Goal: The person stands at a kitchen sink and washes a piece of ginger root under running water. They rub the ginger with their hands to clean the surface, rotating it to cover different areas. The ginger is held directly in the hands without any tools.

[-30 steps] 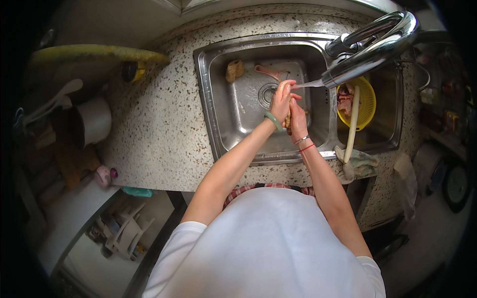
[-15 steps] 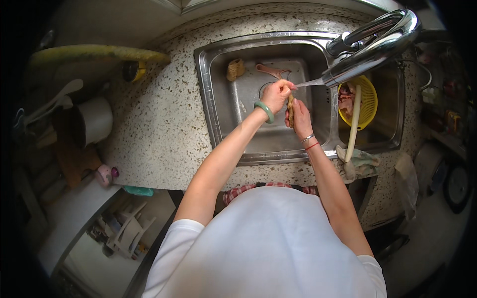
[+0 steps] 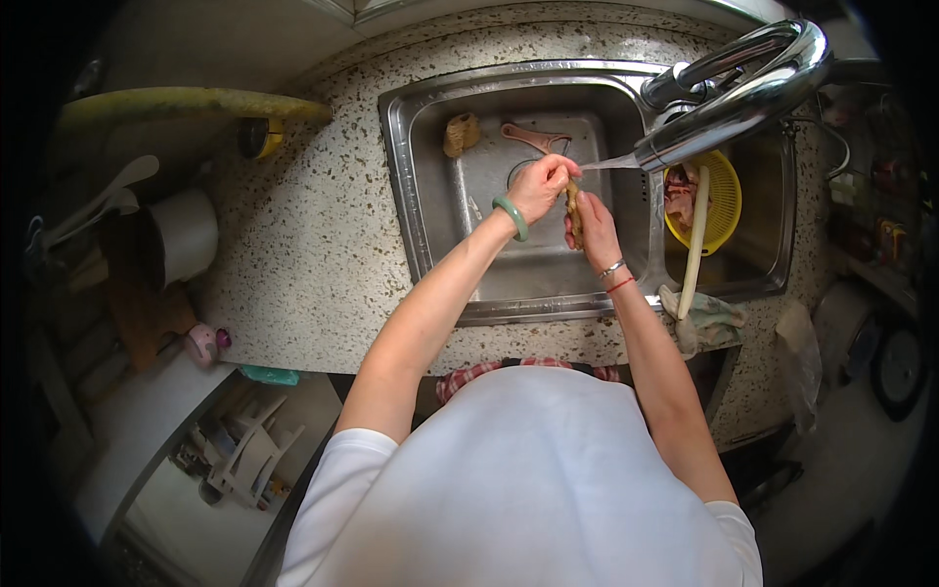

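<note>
Hands (image 3: 539,192) hold brown piece (image 3: 574,217) inside sink rim (image 3: 533,311), more room leftward.

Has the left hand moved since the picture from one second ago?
Yes. Against the drain in the sink, the left hand has shifted left, now covering most of it.

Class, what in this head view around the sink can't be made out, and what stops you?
In the head view:
Drain: largely hidden by the left hand.
Brown piece: partly covered by the right hand.
Yellow basket: far rim partly behind the faucet; contents partly under the pale stalk.
</note>
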